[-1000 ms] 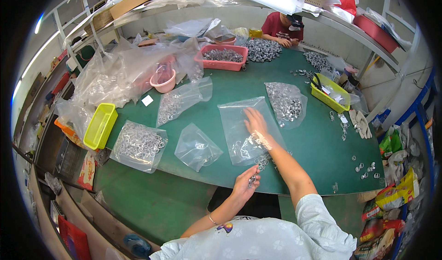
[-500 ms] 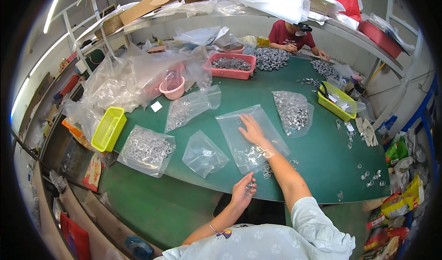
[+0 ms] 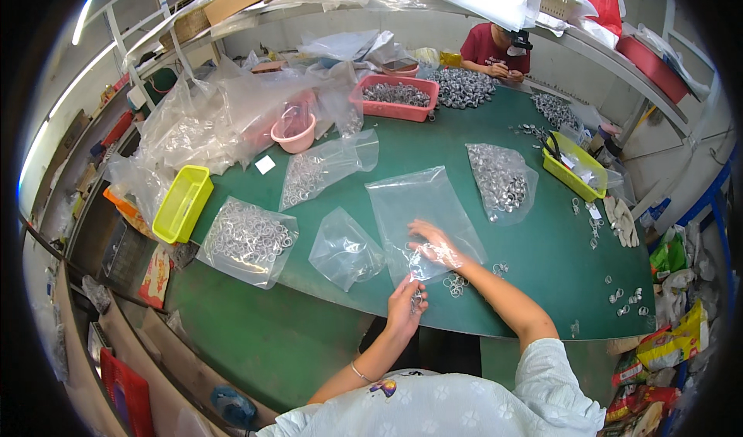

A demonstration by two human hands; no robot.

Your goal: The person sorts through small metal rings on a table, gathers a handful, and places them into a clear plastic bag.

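My left hand [image 3: 404, 307] is closed around several small silver metal rings [image 3: 416, 301], just off the table's near edge and beside the near end of a flat clear plastic bag [image 3: 422, 193]. My right hand [image 3: 435, 245] lies at the nearer half of that bag, fingers apart; glare crosses its back, and I cannot tell whether it is inside the bag or on top. A few shiny rings show near its fingers. A small heap of loose rings [image 3: 457, 284] sits beside the right wrist. Left of the bag lies another crumpled clear bag [image 3: 344, 251].
Bags of rings lie left [image 3: 249, 239] and right [image 3: 501, 185] on the green table [image 3: 542, 282]. There are yellow-green baskets [image 3: 183, 205], a pink ring-filled tray [image 3: 396, 110], a pink bowl [image 3: 294, 133] and gloves [image 3: 621, 222]. Across the table sits another person [image 3: 495, 50].
My right hand has drawn back toward me along the bag, its fingers now pointing more to the left. My left hand has moved slightly up and left, still holding the rings.
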